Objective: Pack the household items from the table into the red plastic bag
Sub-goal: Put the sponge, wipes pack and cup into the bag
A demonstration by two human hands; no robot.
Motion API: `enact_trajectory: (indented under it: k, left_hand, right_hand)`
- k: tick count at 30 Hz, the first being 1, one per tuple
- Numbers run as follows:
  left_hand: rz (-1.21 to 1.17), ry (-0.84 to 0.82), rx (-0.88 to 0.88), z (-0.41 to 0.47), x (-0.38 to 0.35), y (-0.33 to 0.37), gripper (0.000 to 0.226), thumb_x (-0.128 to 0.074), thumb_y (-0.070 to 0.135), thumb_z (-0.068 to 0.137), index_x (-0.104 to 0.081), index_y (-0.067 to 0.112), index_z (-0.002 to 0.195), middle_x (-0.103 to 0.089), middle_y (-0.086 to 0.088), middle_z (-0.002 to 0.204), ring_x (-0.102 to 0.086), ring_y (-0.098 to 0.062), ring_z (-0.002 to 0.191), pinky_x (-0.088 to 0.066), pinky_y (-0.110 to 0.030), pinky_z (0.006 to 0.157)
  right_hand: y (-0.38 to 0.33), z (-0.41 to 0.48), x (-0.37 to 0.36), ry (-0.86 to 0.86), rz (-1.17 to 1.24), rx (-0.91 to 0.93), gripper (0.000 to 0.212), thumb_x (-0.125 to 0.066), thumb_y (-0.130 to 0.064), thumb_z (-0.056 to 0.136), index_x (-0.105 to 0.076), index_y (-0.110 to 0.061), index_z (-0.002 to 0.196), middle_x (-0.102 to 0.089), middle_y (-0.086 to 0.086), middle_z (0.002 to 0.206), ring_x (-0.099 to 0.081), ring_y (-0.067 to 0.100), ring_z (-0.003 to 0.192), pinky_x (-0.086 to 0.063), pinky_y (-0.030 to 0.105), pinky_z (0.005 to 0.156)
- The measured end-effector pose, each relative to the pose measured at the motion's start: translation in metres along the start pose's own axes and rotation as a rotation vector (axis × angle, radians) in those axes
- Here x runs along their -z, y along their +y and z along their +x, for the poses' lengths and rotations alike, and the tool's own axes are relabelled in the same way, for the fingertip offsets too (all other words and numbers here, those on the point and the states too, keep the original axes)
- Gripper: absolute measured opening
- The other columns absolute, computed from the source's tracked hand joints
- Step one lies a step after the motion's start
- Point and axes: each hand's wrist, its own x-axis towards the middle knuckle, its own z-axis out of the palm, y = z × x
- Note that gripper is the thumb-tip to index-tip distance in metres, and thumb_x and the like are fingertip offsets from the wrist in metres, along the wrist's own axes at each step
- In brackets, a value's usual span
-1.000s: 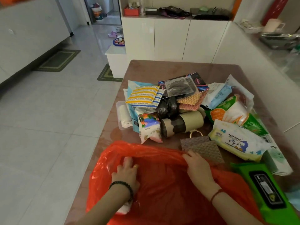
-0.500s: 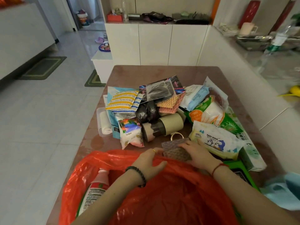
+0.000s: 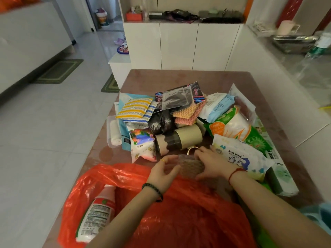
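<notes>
Both hands on the brown woven pad (image 3: 190, 165). R hand (image 3: 212, 162) clamps its right edge, thumb on the near side, fingers over the far side. L hand (image 3: 163, 173) pinches the left edge, fingers curled in; L fingertips a bit blurred.

Head view:
- Pad sits at the near edge of the pile on the table (image 3: 161, 77), just past the far rim of the red plastic bag (image 3: 179, 221).
- Bag mouth gapes near-left. White bottle (image 3: 96, 212) w/ red label lies inside.
- Step, my read: pickup of the pad, early in the job, most items unpacked.
- Next move prob.: lift pad, draw it near and left over the rim, drop it by the bottle. Film sags under my forearms, so one hand may need to hold the rim up.

Materials:
- Pad: flat, thin, bendy, grid-embossed surface.
- Gold ring (image 3: 192, 150) at its far edge; attached or not, can't tell.
- Bag: thin glossy film, crinkled, no shape of its own.
- Tan cylinder (image 3: 179, 140), dark band, on its side just beyond; could roll.
- Baby wipes pack (image 3: 238, 154), soft, squashy, just right of R hand.
</notes>
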Motion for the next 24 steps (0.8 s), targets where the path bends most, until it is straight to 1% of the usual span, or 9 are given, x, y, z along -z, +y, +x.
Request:
enact_trajectory:
  k: [3,7,9,11,13,16,20,22,24]
  left_hand:
    - [0.170,-0.038,-0.143,-0.010,0.015,-0.002,0.038,-0.060,0.034,0.083,-0.048,0.030,0.119,-0.057,0.008,0.119,-0.052,-0.008,0.114,-0.043,-0.021,0.099]
    - [1.042,-0.072,-0.425,-0.020,0.059,-0.015,0.092,-0.019,0.083,0.067,-0.029,0.028,0.140,-0.052,0.003,0.135,-0.046,-0.018,0.128,-0.030,-0.039,0.111]
    - [1.219,-0.084,-0.425,-0.021,0.082,-0.024,0.100,-0.016,0.088,0.059,-0.029,0.031,0.140,-0.054,0.004,0.133,-0.049,-0.020,0.126,-0.032,-0.045,0.107]
    - [1.302,-0.138,-0.365,-0.020,0.098,-0.028,0.091,-0.033,0.083,0.064,-0.034,0.030,0.138,-0.055,0.003,0.133,-0.051,-0.021,0.124,-0.035,-0.044,0.106]
    - [1.345,-0.224,-0.282,-0.018,0.110,-0.029,0.072,-0.046,0.065,0.076,-0.036,0.027,0.137,-0.048,0.001,0.139,-0.045,-0.021,0.128,-0.029,-0.039,0.109]
    - [1.281,-0.174,-0.179,-0.017,0.117,-0.023,0.041,-0.042,0.045,0.090,-0.050,0.025,0.125,-0.056,-0.001,0.129,-0.053,-0.023,0.118,-0.039,-0.034,0.098]
    - [0.850,0.031,-0.091,-0.013,0.122,-0.022,0.027,-0.046,0.043,0.089,-0.059,0.024,0.103,-0.069,-0.003,0.106,-0.063,-0.024,0.099,-0.052,-0.039,0.084]
    - [0.742,0.068,-0.114,-0.011,0.121,-0.020,0.023,-0.048,0.040,0.088,-0.059,0.022,0.096,-0.070,-0.004,0.094,-0.065,-0.026,0.090,-0.053,-0.039,0.078]
    - [0.708,0.061,-0.129,-0.011,0.120,-0.017,0.022,-0.047,0.039,0.089,-0.058,0.021,0.093,-0.070,-0.004,0.089,-0.065,-0.026,0.087,-0.052,-0.039,0.075]
  right_hand:
    - [0.002,-0.007,0.000,0.052,0.181,-0.050,0.064,-0.079,-0.039,0.062,-0.041,-0.024,0.111,-0.045,-0.003,0.109,-0.050,0.017,0.105,-0.045,0.034,0.093]
    - [-0.007,-0.029,0.017,0.297,0.239,-0.121,0.059,-0.078,-0.035,0.067,-0.054,-0.019,0.118,-0.047,-0.002,0.101,-0.050,0.015,0.093,-0.042,0.027,0.077]
    - [-0.027,-0.051,0.036,0.628,0.546,-0.160,0.047,-0.079,-0.028,0.068,-0.057,-0.020,0.110,-0.056,-0.006,0.097,-0.053,0.008,0.084,-0.044,0.021,0.069]
    - [-0.060,-0.078,0.050,0.726,1.023,-0.096,0.034,-0.077,-0.019,0.071,-0.058,-0.027,0.098,-0.064,-0.014,0.093,-0.061,-0.001,0.077,-0.049,0.011,0.062]
    - [-0.098,-0.095,0.036,0.444,1.335,-0.027,0.030,-0.076,-0.015,0.070,-0.061,-0.030,0.092,-0.069,-0.014,0.092,-0.065,-0.002,0.077,-0.054,0.014,0.067]
    - [-0.151,-0.101,-0.024,-0.078,1.257,-0.089,0.034,-0.081,-0.021,0.066,-0.061,-0.026,0.094,-0.070,-0.012,0.091,-0.066,-0.002,0.078,-0.052,0.013,0.072]
    - [-0.188,-0.072,-0.099,-0.002,1.320,-0.390,0.027,-0.075,-0.018,0.074,-0.052,-0.023,0.086,-0.066,0.002,0.102,-0.060,0.004,0.081,-0.048,0.015,0.076]
    - [-0.201,-0.053,-0.109,0.113,1.323,-0.463,0.026,-0.069,-0.017,0.080,-0.052,-0.014,0.099,-0.063,0.010,0.113,-0.059,0.012,0.090,-0.047,0.015,0.075]
    - [-0.210,-0.038,-0.107,0.129,1.185,-0.432,0.046,-0.065,-0.021,0.083,-0.047,-0.003,0.121,-0.056,0.014,0.129,-0.055,0.019,0.111,-0.044,0.020,0.089]
